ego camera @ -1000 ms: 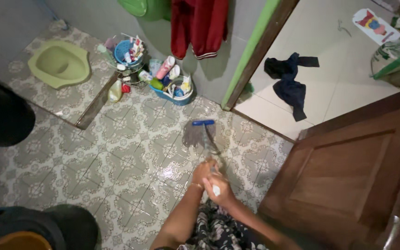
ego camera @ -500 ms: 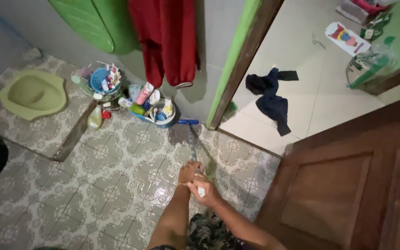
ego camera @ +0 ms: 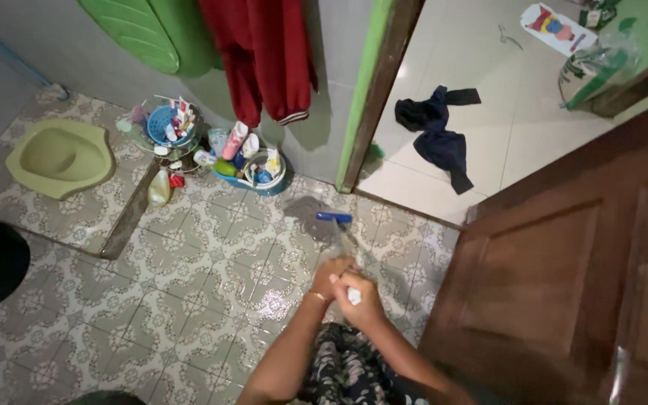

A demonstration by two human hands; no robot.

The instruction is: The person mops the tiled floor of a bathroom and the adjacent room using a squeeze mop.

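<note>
Past my fingers, a yellow plastic bottle stands on the patterned floor beside a blue basket of tubes. A pink-and-white bottle leans in the round blue tub. Beyond the doorway lie a colourful printed card and a green-and-clear plastic bag.

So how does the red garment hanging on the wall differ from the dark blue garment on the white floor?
The red garment hangs straight down against the grey wall inside the bathroom; the dark blue garment lies crumpled on the white floor past the doorway. The red garment has a pale striped cuff at its lower edge, while the dark blue garment looks plain. The red garment hangs above the baskets of bottles; the blue one lies alone. Both are cloth, and neither hand touches them.
</note>
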